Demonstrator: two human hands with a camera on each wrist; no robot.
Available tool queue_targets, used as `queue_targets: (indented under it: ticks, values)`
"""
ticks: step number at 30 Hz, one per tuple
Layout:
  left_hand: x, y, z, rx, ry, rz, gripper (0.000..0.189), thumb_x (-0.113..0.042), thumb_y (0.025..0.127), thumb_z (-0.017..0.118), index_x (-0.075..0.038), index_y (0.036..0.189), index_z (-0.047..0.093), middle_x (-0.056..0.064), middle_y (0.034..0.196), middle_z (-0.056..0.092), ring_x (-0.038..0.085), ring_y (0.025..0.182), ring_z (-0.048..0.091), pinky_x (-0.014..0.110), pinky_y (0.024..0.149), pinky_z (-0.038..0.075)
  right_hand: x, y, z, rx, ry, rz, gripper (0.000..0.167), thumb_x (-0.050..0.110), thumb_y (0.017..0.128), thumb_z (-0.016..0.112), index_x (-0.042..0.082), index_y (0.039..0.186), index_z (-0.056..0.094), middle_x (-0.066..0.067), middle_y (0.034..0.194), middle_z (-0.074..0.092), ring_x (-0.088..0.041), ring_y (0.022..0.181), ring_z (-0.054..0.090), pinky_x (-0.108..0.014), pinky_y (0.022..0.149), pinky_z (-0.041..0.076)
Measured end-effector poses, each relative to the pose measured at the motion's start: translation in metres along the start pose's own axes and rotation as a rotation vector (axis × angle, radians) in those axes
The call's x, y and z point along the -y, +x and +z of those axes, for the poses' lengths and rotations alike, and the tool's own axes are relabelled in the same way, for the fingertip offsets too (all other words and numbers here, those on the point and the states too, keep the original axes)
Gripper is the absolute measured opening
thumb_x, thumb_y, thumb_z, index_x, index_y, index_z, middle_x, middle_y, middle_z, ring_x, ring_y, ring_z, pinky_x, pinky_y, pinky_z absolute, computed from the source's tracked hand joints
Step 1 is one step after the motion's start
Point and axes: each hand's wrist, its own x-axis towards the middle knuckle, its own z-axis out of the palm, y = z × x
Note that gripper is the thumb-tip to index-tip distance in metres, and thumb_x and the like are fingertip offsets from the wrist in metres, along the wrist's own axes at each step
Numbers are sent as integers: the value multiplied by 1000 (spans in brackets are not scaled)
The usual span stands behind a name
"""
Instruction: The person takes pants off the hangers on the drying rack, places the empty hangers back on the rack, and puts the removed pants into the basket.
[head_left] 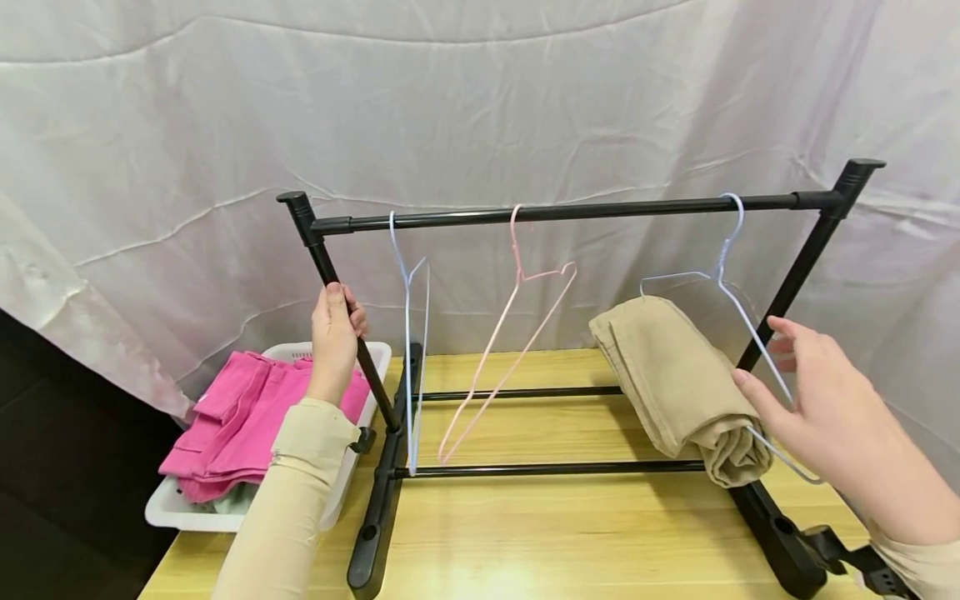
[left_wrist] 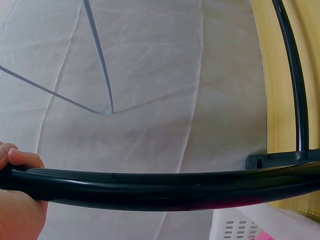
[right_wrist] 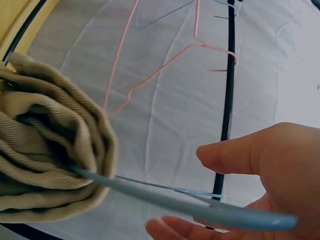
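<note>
My left hand [head_left: 335, 337] grips the left upright post of a black clothes rack [head_left: 348, 308], its fingers wrapped round the tube. At the right, my right hand [head_left: 832, 392] is held beside a blue wire hanger [head_left: 742, 312], thumb and fingers spread apart. In the right wrist view, that hanger's end passes between the thumb [right_wrist: 235, 155] and the lower fingers. Folded khaki trousers [head_left: 667, 375] hang over this hanger's lower bar, which slants down to the right. A pink hanger [head_left: 480, 375] and another blue hanger [head_left: 408, 350] hang bare from the top rail.
A white plastic basket [head_left: 382, 358] stands left of the rack, with folded pink clothing [head_left: 247, 417] on top of a pale green cloth [head_left: 236, 498]. The rack stands on a wooden table [head_left: 525, 533]. Behind it hangs a pale grey curtain [head_left: 450, 108].
</note>
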Motion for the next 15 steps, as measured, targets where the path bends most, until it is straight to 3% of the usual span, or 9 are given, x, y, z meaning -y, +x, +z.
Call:
queue_targets:
  ticks: [2,4,5,7,11,15]
  values:
    - [1,0,0,-3,-5,5,38,-51,115,31,-20,98,47,-5,68,40,10,59,37,21,58,34,-5,1,1,39,-5,7,68,25,104,68,-12,153,39,-29,116,64,-24,94,67,-39,77,48]
    - [1,1,0,-6,-15,8,37,-50,115,32,-20,98,47,-5,67,40,10,59,37,20,57,34,-8,1,2,45,-18,-16,64,23,104,67,-12,151,42,-22,104,69,-5,80,62,-29,67,45]
    - [2,1,1,-7,-17,10,37,-50,115,31,-21,98,47,-5,67,41,10,58,37,20,57,34,-10,1,3,41,-27,-27,60,22,104,66,-12,149,44,-18,99,71,-1,76,60,-27,63,43]
    - [2,1,1,-10,-24,13,37,-49,115,31,-21,98,47,-5,67,41,10,58,37,20,56,34,-11,-1,4,35,-35,-37,54,21,106,63,-12,145,47,-16,91,72,-3,72,60,-35,62,47]
    - [2,1,2,-11,-25,15,37,-49,116,30,-20,98,47,-6,67,41,9,57,37,19,56,35,-13,-4,7,9,-49,-46,37,19,109,58,-9,133,57,-18,81,70,-37,67,63,-57,61,48]
    - [1,1,2,-15,-20,15,38,-48,116,31,-17,99,47,-5,68,41,9,58,37,19,56,34,-15,-4,8,0,-53,-44,23,20,112,53,2,118,66,-9,74,63,-33,65,57,-50,57,44]
